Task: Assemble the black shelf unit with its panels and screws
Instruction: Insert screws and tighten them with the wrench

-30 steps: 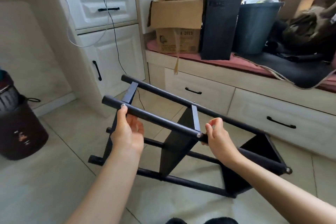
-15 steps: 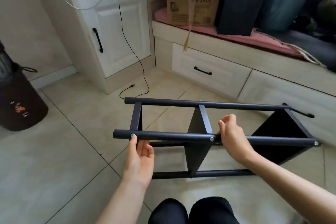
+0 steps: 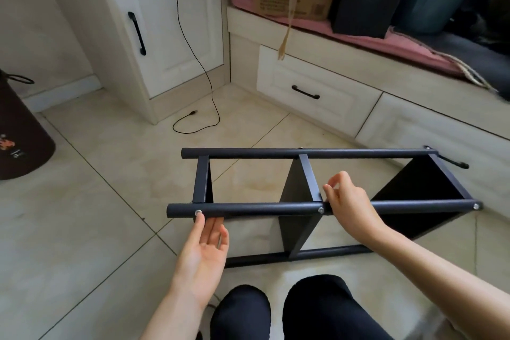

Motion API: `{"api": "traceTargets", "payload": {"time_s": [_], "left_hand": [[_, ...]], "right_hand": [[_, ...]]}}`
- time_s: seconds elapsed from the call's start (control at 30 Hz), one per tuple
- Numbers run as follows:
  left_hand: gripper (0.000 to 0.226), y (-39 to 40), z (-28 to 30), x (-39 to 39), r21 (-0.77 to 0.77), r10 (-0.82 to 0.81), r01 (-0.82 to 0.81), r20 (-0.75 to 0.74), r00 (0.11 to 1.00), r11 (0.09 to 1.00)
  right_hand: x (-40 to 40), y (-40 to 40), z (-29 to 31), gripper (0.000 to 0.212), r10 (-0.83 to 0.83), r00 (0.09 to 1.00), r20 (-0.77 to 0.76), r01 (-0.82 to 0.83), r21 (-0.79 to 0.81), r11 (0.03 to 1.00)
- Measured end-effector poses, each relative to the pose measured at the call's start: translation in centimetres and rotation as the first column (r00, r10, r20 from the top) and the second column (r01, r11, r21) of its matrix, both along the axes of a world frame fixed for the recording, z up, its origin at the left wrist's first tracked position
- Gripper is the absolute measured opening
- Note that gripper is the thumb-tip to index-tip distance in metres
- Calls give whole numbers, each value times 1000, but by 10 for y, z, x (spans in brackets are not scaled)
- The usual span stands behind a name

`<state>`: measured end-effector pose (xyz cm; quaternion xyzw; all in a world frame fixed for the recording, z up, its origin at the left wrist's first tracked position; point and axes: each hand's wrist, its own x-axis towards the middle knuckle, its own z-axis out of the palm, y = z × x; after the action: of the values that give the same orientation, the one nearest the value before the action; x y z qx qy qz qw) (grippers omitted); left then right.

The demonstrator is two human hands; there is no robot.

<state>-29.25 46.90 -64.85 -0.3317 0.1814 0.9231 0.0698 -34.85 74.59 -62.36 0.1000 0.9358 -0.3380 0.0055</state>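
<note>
- Black shelf unit [image 3: 311,208] of matte round tubes and flat panels lies on its side on the glossy beige tile floor [image 3: 96,201]; silver screw heads [image 3: 198,212] sit in the near tube.
- Long axis runs left-right.
- Left hand [image 3: 202,251]: palm up, fingers straight beneath the near tube, thumb tip at the screw.
- Right hand [image 3: 347,203]: fingers curled over the near tube beside the middle panel.

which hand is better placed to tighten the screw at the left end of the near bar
Left, likely. The left hand lies open with a fingertip touching that left screw; the right hand is curled on the near bar by the middle panel.
</note>
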Motion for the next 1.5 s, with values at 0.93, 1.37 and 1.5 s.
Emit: {"api": "traceTargets", "payload": {"time_s": [0.93,1.37,1.5], "left_hand": [[84,-90,23,-41,-971,-675,14,176,717,-238],[97,-115,51,-120,-562,-740,-515,624,250,-647],[105,-111,53,-131,-525,-738,-584,643,204,-619]], "right_hand": [[-52,-138,13,7,431,901,44,-406,-262,876],[-107,-168,-3,11,671,737,81,-656,-153,739],[-122,-155,-1,13,616,734,-286,-610,120,783]]}}
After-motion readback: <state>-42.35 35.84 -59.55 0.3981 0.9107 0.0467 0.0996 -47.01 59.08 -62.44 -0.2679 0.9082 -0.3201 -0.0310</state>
